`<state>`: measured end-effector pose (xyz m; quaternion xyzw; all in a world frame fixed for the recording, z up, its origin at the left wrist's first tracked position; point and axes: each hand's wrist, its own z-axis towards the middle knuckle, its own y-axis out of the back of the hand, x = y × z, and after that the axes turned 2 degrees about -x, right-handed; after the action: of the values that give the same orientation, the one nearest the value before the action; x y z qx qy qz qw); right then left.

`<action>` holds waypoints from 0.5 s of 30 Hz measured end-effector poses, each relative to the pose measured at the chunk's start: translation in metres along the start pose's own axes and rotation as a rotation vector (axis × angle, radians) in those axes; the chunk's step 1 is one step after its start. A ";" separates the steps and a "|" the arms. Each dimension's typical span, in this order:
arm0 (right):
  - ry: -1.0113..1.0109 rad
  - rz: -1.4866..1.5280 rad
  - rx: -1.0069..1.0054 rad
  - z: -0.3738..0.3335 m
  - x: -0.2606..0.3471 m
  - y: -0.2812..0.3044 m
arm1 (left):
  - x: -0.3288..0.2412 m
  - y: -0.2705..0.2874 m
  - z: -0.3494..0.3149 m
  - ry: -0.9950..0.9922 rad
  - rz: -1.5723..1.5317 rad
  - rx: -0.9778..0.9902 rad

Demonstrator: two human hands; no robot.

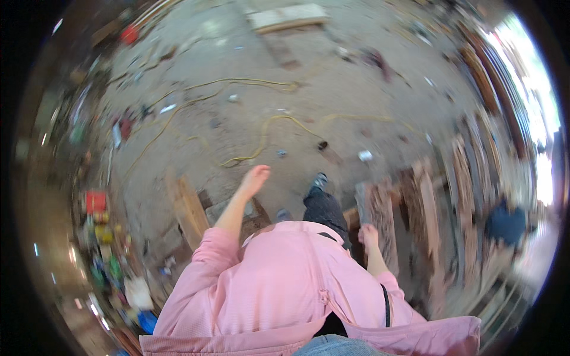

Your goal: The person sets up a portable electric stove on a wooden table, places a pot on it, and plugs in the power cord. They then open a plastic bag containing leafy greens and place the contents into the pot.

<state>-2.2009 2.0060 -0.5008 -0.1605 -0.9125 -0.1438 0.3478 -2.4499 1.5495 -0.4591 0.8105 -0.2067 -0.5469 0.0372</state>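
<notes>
My left hand [255, 180] is held out in front of me over the dirt floor, its fingers curled together, with no object visible in it. Lower and to the right, my right hand [369, 236] hangs by my side with bent fingers. Nothing shows sticking out of it, though blur softens the detail. That hand is nearest to a rough-edged wooden plank [383, 222]. One dark trouser leg and a shoe [319, 181] reach forward between my hands. A yellow cord [261, 145] snakes over the floor ahead of my left hand.
Several rough boards [430, 219] lie along the right side. A wooden beam [189, 207] lies at my left, near cluttered goods with a red box [95, 202]. Farther off are a pale slab [289, 16] and a red round object [129, 34]. Small litter dots the floor.
</notes>
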 end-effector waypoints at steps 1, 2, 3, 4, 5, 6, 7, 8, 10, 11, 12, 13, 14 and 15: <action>-0.036 -0.037 0.078 0.025 -0.003 0.004 | -0.005 -0.005 0.006 -0.043 -0.009 -0.013; -0.034 -0.322 0.097 0.055 -0.008 0.010 | -0.008 -0.009 0.008 -0.047 0.026 -0.030; 0.002 -0.392 0.160 0.087 -0.017 0.011 | -0.006 -0.014 0.003 -0.060 0.044 -0.033; -0.007 -0.398 0.264 0.117 -0.026 0.012 | -0.002 -0.015 -0.004 -0.012 0.104 -0.101; -0.014 -0.320 0.411 0.144 -0.030 0.013 | 0.003 -0.018 -0.012 0.114 0.179 -0.130; 0.169 -0.453 0.429 0.170 -0.023 0.016 | 0.011 -0.019 -0.023 0.166 0.184 -0.138; 0.357 -0.581 0.437 0.192 -0.005 0.019 | 0.021 -0.020 -0.033 0.339 0.202 -0.102; 0.363 -0.675 0.473 0.209 0.022 0.019 | 0.032 -0.023 -0.041 0.437 0.202 -0.126; 0.280 -0.891 0.496 0.238 0.109 0.018 | 0.054 -0.037 -0.060 0.624 0.191 -0.242; 0.262 -0.959 0.512 0.246 0.154 0.013 | 0.064 -0.049 -0.069 0.666 0.176 -0.358; 0.251 -0.921 0.565 0.251 0.198 0.009 | 0.072 -0.063 -0.074 0.693 0.012 -0.391; 0.054 -0.814 0.459 0.258 0.231 -0.007 | 0.078 -0.077 -0.077 0.709 -0.151 -0.425; 0.079 -0.833 0.444 0.265 0.263 -0.015 | 0.081 -0.090 -0.075 0.766 -0.326 -0.450; 0.083 -0.842 0.400 0.274 0.295 -0.021 | 0.081 -0.103 -0.075 0.684 -0.122 -0.438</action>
<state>-2.5787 2.1463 -0.4998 0.2998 -0.8933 -0.1001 0.3195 -2.3263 1.6006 -0.5297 0.9292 -0.0127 -0.2782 0.2429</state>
